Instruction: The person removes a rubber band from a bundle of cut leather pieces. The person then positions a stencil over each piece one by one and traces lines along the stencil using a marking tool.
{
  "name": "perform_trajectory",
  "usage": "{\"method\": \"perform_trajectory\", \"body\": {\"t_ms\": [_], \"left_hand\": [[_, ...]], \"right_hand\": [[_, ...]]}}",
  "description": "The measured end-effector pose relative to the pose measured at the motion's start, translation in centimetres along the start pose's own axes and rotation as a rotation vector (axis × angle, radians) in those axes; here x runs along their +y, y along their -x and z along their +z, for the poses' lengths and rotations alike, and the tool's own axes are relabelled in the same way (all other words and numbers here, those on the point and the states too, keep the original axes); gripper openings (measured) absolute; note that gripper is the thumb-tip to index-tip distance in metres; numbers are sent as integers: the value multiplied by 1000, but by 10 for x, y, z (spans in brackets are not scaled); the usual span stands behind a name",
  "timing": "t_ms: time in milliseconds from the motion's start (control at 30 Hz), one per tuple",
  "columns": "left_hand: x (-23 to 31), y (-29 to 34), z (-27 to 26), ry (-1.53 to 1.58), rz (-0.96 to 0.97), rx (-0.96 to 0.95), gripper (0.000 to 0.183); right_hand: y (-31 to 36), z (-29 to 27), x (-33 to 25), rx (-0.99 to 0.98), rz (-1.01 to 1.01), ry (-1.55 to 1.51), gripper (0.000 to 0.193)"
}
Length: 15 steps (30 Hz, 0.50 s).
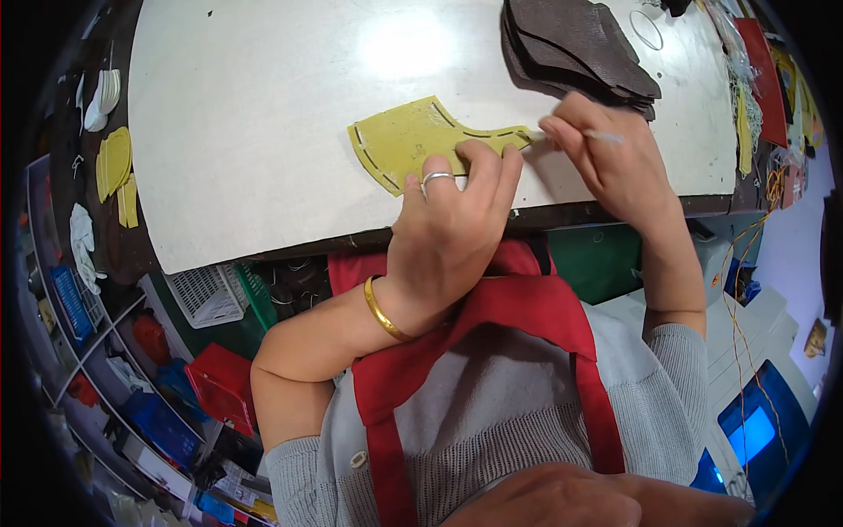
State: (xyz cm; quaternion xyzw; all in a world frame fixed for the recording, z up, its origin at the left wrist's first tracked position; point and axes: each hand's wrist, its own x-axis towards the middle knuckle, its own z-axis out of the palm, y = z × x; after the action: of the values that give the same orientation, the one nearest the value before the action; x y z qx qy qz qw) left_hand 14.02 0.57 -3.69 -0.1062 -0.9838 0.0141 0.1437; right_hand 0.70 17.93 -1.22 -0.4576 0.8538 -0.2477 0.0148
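Note:
A yellow pattern template (399, 136) with slots along its edges lies flat on the white tabletop. My left hand (452, 220), with a ring and a gold bangle, presses on its near edge, fingers spread. A slim pale pen (606, 137) is pinched in my right hand (610, 149). Its tip is at the narrow right end of the template, partly hidden by my fingers. Whether anything lies under the template cannot be told. Just beyond my right hand is a stack of dark brown leather-like pieces (575, 44).
A clear ring (647, 30) lies right of the stack. Yellow pieces (114, 162) and a white glove (83, 246) are off the table's left edge. Below are a white basket (204, 294), a red bin (219, 386) and crowded shelves. Wires (746, 325) hang at right.

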Motion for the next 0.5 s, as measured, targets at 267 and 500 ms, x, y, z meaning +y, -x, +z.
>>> {"method": "perform_trajectory", "body": {"t_ms": [267, 500], "left_hand": [[-3, 3, -1, 3, 11, 49, 39], [2, -2, -6, -21, 23, -15, 33]], "right_hand": [[-23, 0, -24, -17, 114, -304, 28], [-4, 6, 0, -39, 94, -431, 29]]}}
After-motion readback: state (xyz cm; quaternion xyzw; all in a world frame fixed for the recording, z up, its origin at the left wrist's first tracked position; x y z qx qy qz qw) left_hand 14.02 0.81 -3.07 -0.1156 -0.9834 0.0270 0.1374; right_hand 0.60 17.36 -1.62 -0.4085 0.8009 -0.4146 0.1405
